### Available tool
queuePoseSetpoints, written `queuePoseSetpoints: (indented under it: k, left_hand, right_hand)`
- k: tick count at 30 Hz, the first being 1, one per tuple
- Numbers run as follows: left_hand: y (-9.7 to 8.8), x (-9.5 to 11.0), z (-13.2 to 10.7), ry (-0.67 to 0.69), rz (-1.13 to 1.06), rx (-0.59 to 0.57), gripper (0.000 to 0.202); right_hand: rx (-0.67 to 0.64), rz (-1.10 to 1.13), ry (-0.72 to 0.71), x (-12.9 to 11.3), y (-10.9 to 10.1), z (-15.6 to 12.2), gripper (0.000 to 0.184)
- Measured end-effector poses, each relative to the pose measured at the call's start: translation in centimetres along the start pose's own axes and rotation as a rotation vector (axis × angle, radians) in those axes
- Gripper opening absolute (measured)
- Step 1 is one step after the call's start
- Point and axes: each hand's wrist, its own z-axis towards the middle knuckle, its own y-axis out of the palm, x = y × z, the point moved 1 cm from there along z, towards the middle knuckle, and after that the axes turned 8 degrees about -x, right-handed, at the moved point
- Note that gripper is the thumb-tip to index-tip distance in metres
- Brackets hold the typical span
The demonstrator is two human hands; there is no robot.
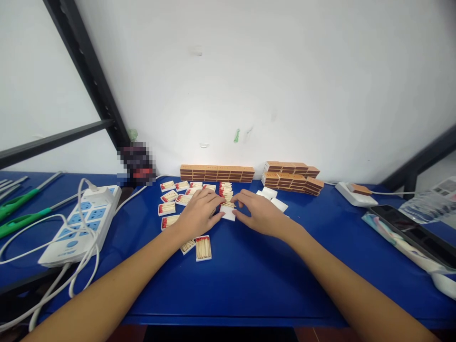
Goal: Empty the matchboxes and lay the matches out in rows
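Centrally: left hand (202,208), right hand (262,212), both loosely spread, at white tray (228,213).
Around: match-filled trays (203,248), stacked matchboxes (217,173), power strip (84,221), phone (413,234).

Light is bright and even, whitest low on the plain white wall (221,102). A soft shadow falls under the bare right hand (261,212) onto the smooth blue tabletop (285,289). Wide-angle stretching blurs the clear crinkled plastic packaging (432,202); coarse pixelation masks a dark patch at left.
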Motion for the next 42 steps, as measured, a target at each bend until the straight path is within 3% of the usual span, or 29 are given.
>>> queuePoseSetpoints:
  k: [5, 9, 13, 21, 27, 31, 35, 39, 42]
  left_hand:
    - [-0.5, 0.7, -0.1, -0.005, 0.012, 0.018, 0.03]
    - [-0.7, 1.4, -0.1, 0.055, -0.011, -0.058, 0.053]
    - [-0.4, 1.5, 0.0, 0.018, 0.024, -0.07, 0.065]
    - [0.0, 1.5, 0.2, -0.042, 0.038, -0.039, 0.07]
    - [0.2, 1.3, 0.4, -0.049, 0.055, -0.047, 0.073]
    - [0.4, 1.1, 0.6, -0.038, 0.076, -0.047, 0.076]
    - [-0.3, 0.4, 0.4, -0.03, 0.079, -0.04, 0.076]
    - [-2.1, -0.7, 0.3, 0.016, 0.061, 0.041, 0.038]
    - [-3.4, -1.6, 0.4, -0.001, 0.114, 0.126, 0.027]
  right_hand:
    - [-0.049, -0.064, 0.046, -0.5, 0.5, 0.0, 0.031]
    - [-0.058, -0.088, 0.048, -0.5, 1.1, 0.2, 0.028]
    - [-0.018, -0.004, 0.02, -0.3, 1.4, 0.2, 0.027]
    - [0.049, 0.15, -0.019, 0.6, -0.2, 0.1, 0.026]
    - [0.144, 0.024, 0.068, 3.1, -2.5, -0.5, 0.026]
    - [0.009, -0.13, 0.237, 5.8, -2.8, -1.0, 0.024]
    - [-0.069, -0.175, 0.304, 7.2, -2.5, -1.1, 0.026]
    - [0.019, -0.122, 0.231, 5.2, -2.5, -0.5, 0.018]
    - [0.096, 0.01, 0.124, 0.4, -1.4, -0.1, 0.022]
